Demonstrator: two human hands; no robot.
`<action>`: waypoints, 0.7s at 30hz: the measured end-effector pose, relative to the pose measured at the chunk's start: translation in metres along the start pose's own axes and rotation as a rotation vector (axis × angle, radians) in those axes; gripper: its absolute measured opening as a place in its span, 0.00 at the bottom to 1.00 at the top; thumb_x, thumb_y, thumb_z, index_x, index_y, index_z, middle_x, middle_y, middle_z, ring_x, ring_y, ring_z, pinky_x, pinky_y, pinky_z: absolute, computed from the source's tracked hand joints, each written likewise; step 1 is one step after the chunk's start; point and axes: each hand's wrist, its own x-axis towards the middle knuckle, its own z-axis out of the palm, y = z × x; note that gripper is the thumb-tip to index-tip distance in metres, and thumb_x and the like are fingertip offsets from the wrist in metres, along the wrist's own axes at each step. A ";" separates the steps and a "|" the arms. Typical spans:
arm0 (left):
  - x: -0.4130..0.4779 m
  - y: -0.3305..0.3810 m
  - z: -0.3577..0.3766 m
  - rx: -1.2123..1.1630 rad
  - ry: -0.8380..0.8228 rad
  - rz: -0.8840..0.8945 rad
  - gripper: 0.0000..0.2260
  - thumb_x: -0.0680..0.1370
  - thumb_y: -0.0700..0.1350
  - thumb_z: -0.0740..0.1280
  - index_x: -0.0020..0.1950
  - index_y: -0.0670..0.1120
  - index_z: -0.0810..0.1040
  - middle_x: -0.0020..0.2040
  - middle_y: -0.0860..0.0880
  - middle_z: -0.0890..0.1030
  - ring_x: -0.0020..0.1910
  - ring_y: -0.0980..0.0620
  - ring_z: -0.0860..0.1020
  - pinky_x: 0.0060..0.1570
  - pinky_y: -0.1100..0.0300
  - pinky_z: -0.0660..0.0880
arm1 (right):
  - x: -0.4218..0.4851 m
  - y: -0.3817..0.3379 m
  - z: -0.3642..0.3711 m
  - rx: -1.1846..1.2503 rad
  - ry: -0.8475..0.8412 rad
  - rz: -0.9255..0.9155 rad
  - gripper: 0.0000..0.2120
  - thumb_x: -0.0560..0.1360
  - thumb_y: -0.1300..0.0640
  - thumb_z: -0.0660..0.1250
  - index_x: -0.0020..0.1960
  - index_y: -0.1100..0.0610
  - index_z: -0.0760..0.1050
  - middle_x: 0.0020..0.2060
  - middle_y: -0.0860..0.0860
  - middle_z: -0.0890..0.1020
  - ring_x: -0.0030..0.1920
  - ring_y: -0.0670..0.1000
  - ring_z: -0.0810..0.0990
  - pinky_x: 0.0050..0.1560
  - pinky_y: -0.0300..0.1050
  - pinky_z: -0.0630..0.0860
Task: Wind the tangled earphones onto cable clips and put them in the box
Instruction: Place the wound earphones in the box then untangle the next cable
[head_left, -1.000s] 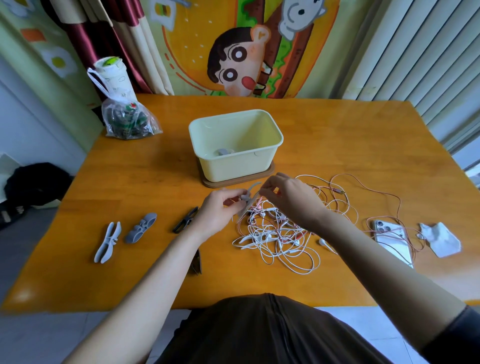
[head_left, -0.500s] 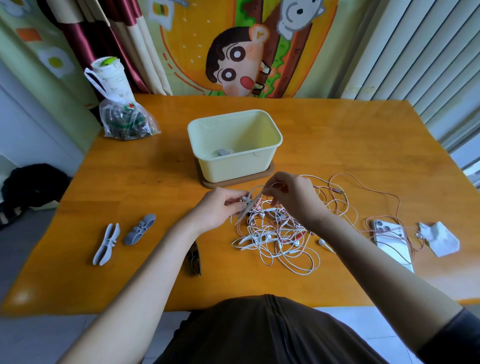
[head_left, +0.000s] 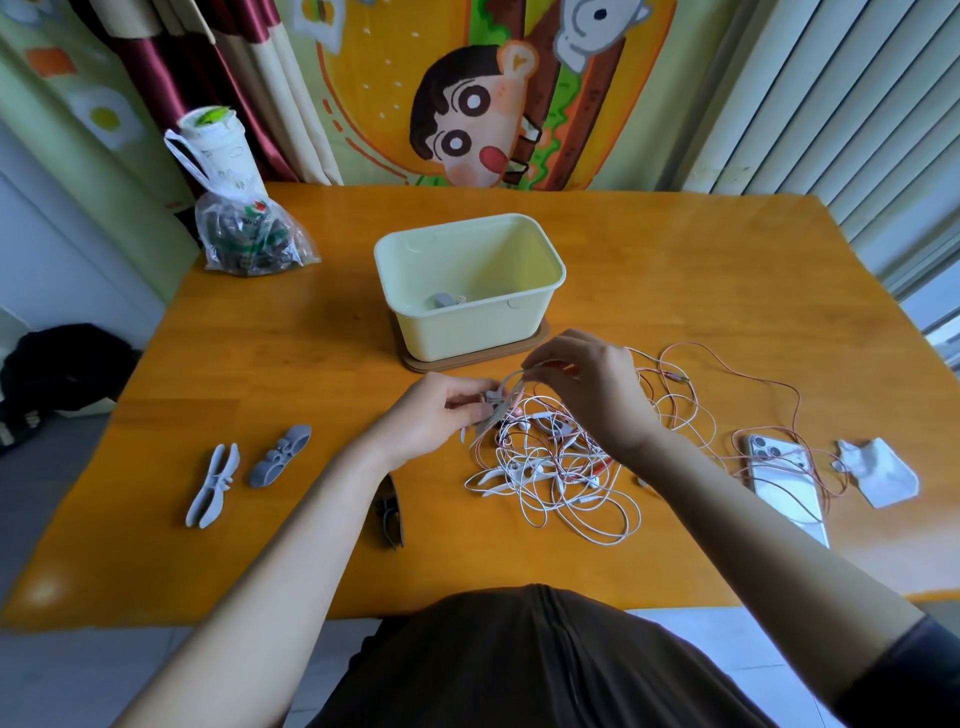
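Head view: both hands work just in front of the cream box (head_left: 467, 332).
Left hand (head_left: 436, 415): fingers curled round a grey cable clip (head_left: 493, 408).
Right hand (head_left: 587, 395): pinches a white cable above the clip.
Tangled earphones (head_left: 545, 467): heaped in front of the box.
Spare clips (head_left: 213, 486): front-left of the box.

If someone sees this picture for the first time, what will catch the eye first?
The tangle of white and pink earphones lies near the middle of the orange table. The left hand holds a grey cable clip, and the right hand pinches a wire. Behind them stands a pale yellow box.
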 end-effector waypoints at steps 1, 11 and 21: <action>-0.001 0.002 -0.001 -0.039 -0.025 0.007 0.16 0.79 0.36 0.64 0.63 0.52 0.74 0.55 0.54 0.81 0.51 0.66 0.78 0.53 0.71 0.73 | 0.000 -0.001 -0.001 0.008 0.018 -0.026 0.02 0.70 0.63 0.72 0.43 0.60 0.82 0.40 0.46 0.78 0.39 0.35 0.75 0.42 0.27 0.72; -0.005 0.004 -0.004 -0.408 -0.126 0.023 0.12 0.74 0.42 0.63 0.57 0.46 0.78 0.50 0.54 0.84 0.53 0.59 0.80 0.50 0.68 0.74 | 0.010 -0.010 -0.001 0.301 0.048 0.105 0.05 0.74 0.67 0.67 0.47 0.62 0.81 0.41 0.49 0.81 0.41 0.45 0.81 0.45 0.33 0.78; -0.001 0.002 -0.001 -0.175 0.101 0.140 0.17 0.77 0.33 0.65 0.56 0.54 0.78 0.50 0.63 0.82 0.49 0.66 0.78 0.52 0.65 0.76 | -0.004 -0.006 0.008 0.814 -0.017 0.640 0.04 0.77 0.63 0.64 0.47 0.62 0.77 0.34 0.55 0.80 0.33 0.46 0.81 0.37 0.37 0.79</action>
